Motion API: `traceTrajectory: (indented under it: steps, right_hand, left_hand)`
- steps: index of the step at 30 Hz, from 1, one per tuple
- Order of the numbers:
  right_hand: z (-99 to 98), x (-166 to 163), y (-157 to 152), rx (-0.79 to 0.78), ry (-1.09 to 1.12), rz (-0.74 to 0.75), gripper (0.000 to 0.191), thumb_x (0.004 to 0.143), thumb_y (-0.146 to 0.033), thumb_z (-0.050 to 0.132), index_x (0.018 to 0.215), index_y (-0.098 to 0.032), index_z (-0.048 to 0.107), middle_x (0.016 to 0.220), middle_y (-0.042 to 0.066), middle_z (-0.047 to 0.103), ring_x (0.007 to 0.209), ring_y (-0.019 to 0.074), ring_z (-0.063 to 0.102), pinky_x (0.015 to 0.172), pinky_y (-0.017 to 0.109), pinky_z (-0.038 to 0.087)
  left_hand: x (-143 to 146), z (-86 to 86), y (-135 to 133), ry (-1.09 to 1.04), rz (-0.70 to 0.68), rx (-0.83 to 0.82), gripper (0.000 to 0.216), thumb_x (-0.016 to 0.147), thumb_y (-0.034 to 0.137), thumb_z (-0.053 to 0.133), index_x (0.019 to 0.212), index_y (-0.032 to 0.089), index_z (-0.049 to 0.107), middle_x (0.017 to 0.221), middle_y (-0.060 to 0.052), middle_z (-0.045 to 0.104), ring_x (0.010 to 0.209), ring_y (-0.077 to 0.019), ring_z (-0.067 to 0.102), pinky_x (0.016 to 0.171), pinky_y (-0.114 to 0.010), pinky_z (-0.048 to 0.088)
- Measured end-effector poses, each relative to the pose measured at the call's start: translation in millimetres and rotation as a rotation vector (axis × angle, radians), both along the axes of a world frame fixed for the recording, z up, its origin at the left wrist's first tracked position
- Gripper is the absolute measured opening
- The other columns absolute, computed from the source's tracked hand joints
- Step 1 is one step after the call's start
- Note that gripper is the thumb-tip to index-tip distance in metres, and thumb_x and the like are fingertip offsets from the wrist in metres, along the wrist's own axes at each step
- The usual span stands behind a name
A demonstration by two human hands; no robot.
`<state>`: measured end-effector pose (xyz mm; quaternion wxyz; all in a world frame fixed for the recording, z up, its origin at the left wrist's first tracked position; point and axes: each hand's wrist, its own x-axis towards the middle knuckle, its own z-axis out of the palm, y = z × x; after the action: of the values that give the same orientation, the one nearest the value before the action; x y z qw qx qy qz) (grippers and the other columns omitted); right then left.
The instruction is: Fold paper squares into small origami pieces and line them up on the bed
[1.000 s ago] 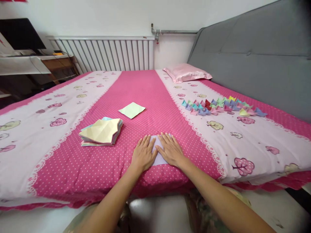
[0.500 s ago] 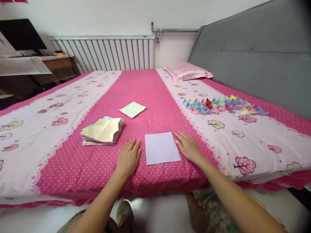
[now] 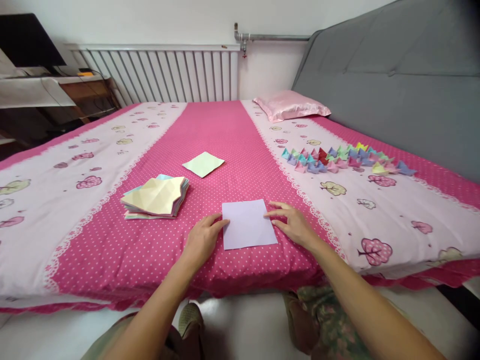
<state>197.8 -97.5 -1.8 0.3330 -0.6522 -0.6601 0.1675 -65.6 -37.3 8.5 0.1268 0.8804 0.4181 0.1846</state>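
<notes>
A square lavender sheet of paper (image 3: 249, 227) lies flat on the pink dotted bedspread in front of me. My left hand (image 3: 202, 237) is at its left edge, the thumb on top of the sheet and the fingers curled at the margin. On the opposite side, my right hand (image 3: 292, 225) has its fingers apart, with fingertips touching the right edge. To the left sits an uneven stack of creased coloured papers (image 3: 155, 197), a pale yellow one uppermost. Beyond it a pale green square of paper (image 3: 203, 164) lies by itself.
Several small folded paper pieces (image 3: 339, 159) in many colours stand in rows on the right. A pink pillow (image 3: 290, 105) lies at the back beside the grey headboard (image 3: 405, 95). A radiator (image 3: 168, 75) lines the wall, and a desk with a monitor (image 3: 30, 42) stands far left.
Both hands have moved inward from lying flat beside the lavender sheet to touching its side edges. My left thumb is now on the sheet. The camera view has shifted slightly.
</notes>
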Motion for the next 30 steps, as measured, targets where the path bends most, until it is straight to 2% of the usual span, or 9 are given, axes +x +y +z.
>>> traceTrajectory:
  steps: [13,17,19,21,24,30]
  right_hand:
    - [-6.8,-1.3,5.1,-0.004,0.042,-0.051,0.021,0.078,-0.02,0.054,0.091,-0.025,0.07,0.119,0.008,0.057,0.109,0.0209,0.053,0.093,0.038,0.039]
    - [-9.2,-3.1,6.8,0.009,0.07,-0.074,0.018,0.079,-0.026,0.055,0.089,-0.024,0.07,0.117,0.007,0.059,0.106,0.0206,0.055,0.092,0.038,0.039]
    - [-9.9,-4.8,7.7,0.018,0.065,-0.094,0.019,0.078,-0.031,0.055,0.085,-0.023,0.07,0.115,0.008,0.06,0.104,0.0211,0.056,0.091,0.038,0.04]
    - [-10.4,-6.9,8.5,0.022,0.055,-0.124,0.019,0.077,-0.033,0.055,0.082,-0.021,0.069,0.112,0.008,0.061,0.102,0.0216,0.056,0.09,0.038,0.04]
    - [-10.7,-10.5,9.8,0.028,0.05,-0.164,0.02,0.077,-0.035,0.054,0.078,-0.02,0.068,0.108,0.008,0.063,0.1,0.0215,0.057,0.088,0.036,0.041]
    - [-12.0,-18.3,14.5,0.048,-0.017,-0.266,0.022,0.076,-0.036,0.053,0.065,-0.019,0.062,0.099,0.008,0.065,0.093,0.0211,0.058,0.084,0.036,0.041]
  left_hand:
    - [3.5,-5.6,4.2,-0.072,-0.028,-0.012,0.035,0.083,0.02,0.038,0.106,0.026,0.064,0.12,-0.008,0.055,0.108,-0.0253,0.051,0.093,-0.043,0.038]
    - [4.5,-3.7,3.5,-0.103,-0.036,-0.027,0.035,0.078,0.014,0.043,0.104,0.021,0.064,0.119,-0.009,0.055,0.108,-0.0219,0.052,0.094,-0.038,0.04]
    - [7.1,-1.5,2.1,-0.13,0.011,-0.055,0.031,0.075,0.018,0.049,0.101,0.018,0.065,0.117,-0.01,0.055,0.108,-0.0226,0.052,0.094,-0.037,0.04]
    - [11.5,0.1,0.2,-0.155,0.07,-0.064,0.029,0.073,0.029,0.055,0.096,0.016,0.066,0.115,-0.011,0.056,0.106,-0.0244,0.052,0.093,-0.037,0.041]
    - [20.4,-0.7,-1.4,-0.195,0.166,-0.04,0.033,0.075,0.042,0.053,0.087,0.015,0.067,0.107,-0.012,0.059,0.101,-0.0251,0.054,0.089,-0.037,0.042]
    - [37.7,-6.1,3.0,-0.171,0.423,0.037,0.03,0.077,0.042,0.049,0.069,0.016,0.062,0.087,-0.009,0.061,0.086,-0.0222,0.056,0.08,-0.035,0.043]
